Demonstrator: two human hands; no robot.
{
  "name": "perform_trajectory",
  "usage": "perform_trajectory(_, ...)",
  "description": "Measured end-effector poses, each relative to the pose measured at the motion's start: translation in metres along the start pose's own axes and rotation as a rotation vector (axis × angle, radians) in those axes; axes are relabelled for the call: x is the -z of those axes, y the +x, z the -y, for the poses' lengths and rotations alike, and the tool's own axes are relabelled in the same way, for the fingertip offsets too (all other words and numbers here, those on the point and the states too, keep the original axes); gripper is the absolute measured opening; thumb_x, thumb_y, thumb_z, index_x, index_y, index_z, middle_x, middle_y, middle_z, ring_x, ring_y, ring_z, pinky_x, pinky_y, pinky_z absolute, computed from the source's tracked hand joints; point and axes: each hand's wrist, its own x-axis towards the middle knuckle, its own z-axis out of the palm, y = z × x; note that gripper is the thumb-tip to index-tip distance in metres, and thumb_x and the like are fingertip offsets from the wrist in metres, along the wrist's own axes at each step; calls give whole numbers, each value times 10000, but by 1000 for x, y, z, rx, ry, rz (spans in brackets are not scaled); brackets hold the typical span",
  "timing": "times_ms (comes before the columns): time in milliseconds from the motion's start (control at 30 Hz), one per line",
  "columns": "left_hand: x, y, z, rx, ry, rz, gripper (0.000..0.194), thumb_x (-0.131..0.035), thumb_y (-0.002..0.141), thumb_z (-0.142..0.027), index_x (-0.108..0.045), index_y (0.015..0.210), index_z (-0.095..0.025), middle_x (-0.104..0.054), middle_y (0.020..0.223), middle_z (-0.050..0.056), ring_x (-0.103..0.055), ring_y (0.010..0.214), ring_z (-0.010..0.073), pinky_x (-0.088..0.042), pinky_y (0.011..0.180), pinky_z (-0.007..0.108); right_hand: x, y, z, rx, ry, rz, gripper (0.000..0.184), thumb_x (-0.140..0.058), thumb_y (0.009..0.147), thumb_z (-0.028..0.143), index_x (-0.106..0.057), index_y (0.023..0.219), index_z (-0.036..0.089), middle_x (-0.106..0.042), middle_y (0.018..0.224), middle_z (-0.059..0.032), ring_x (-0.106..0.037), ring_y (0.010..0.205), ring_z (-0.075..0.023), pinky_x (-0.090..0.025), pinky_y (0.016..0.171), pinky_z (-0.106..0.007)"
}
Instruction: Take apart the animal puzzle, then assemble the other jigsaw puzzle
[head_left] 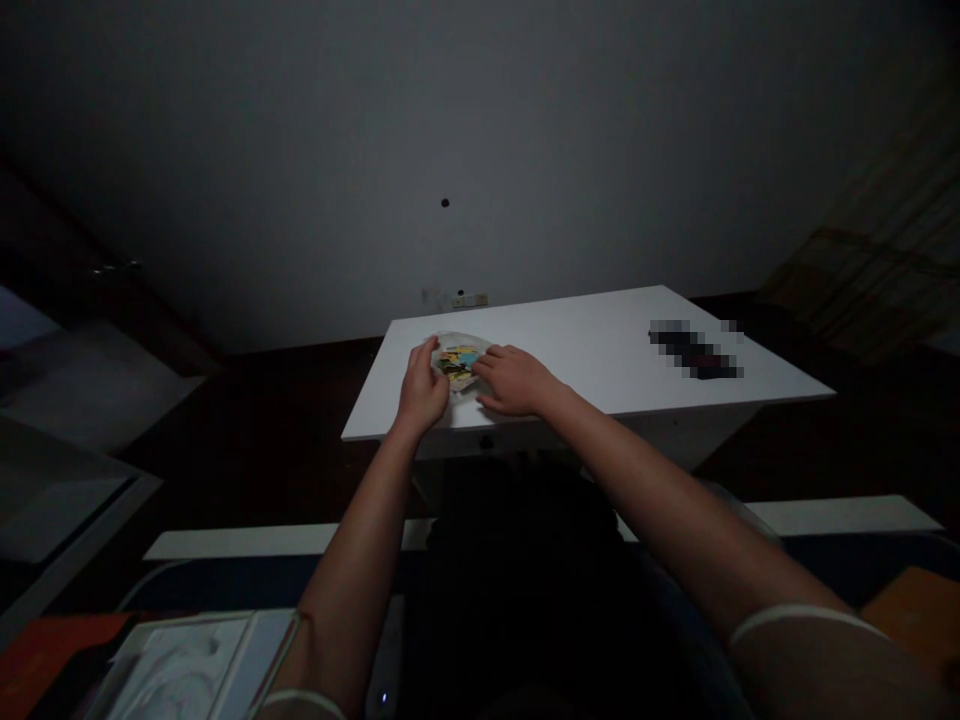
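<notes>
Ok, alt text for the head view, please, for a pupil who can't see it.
A person's left hand and right hand touch a pale packet with yellow, blue and dark patches, at the left end of a white table. A dark, pixelated object lies toward the right end.

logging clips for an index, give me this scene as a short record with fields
left hand: at the left edge of the bag; grip unclear
right hand: fingers at the bag's right side
bag: see-through, on the table
contents: yellow, blue and dark pieces, kind unclear
surface: white table
table's right end: dark objects, pixelated
background: wall with socket strip
light: dim
</notes>
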Motion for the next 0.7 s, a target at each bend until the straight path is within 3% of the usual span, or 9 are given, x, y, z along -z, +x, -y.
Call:
perform_trajectory(133, 2, 20, -16, 10, 12, -149, 516, -475, 720, 14, -560, 1189, -183, -560, 1219, 89, -549, 1019, 208, -460, 887, 359, 27, -7, -4, -51, -140, -70, 251, -452, 904, 203, -676, 991, 134, -593, 1131, -159, -420, 1115, -300, -326, 936, -437)
perform_trajectory(233, -2, 33, -32, 52, -63, -266, 417, -467, 728, -9, -611, 1067, -206, -618, 1087, 66, -574, 952, 196, -467, 853, 347, 51, -5, -8, -135, -130, -235, 227, -492, 896, 239, -698, 955, 161, -477, 1335, -145, -304, 1254, -345, -261, 998, -499)
perform_trajectory(300, -7, 38, -44, 59, -149, -292, 362, -468, 738, -31, -624, 1014, -205, -640, 1016, 50, -587, 903, 179, -473, 833, 331, 66, -5, -14, -138, -63, -267, 204, -539, 875, 256, -702, 974, 181, -421, 1412, -120, -268, 1306, -354, -241, 1019, -521)
perform_trajectory(367, -13, 38, -56, 33, -245, -262, 309, -481, 745, -50, -633, 969, -197, -654, 959, 37, -597, 863, 164, -480, 816, 314, 80, -7, -22, -51, 47, -180, 214, -554, 861, 222, -694, 1022, 201, -503, 1352, -105, -394, 1251, -304, -305, 993, -471)
perform_trajectory(467, -22, 32, -76, -21, -368, -203, 240, -524, 748, -74, -642, 925, -186, -661, 904, 25, -610, 854, 155, -487, 808, 297, 99, -18, -30, 64, 202, -49, 280, -527, 859, 147, -664, 1095, 212, -667, 1108, -57, -587, 1019, -193, -403, 886, -334)
perform_trajectory(567, -30, 19, -94, -14, -482, -168, 188, -577, 771, -140, -647, 934, -202, -660, 917, 15, -612, 819, 147, -504, 751, 279, 122, -43, -32, 16, 259, -74, 313, -545, 858, 149, -622, 1158, 198, -694, 1010, -13, -621, 917, -140, -422, 828, -263)
perform_trajectory(700, -45, 1, -96, -19, -714, -44, 173, -572, 848, -290, -659, 984, -228, -619, 1155, 40, -604, 714, 125, -511, 618, 279, 154, -102, -25, -103, 286, -129, 578, -562, 860, 174, -377, 1407, 181, -683, 954, 46, -618, 844, -83, -423, 770, -210)
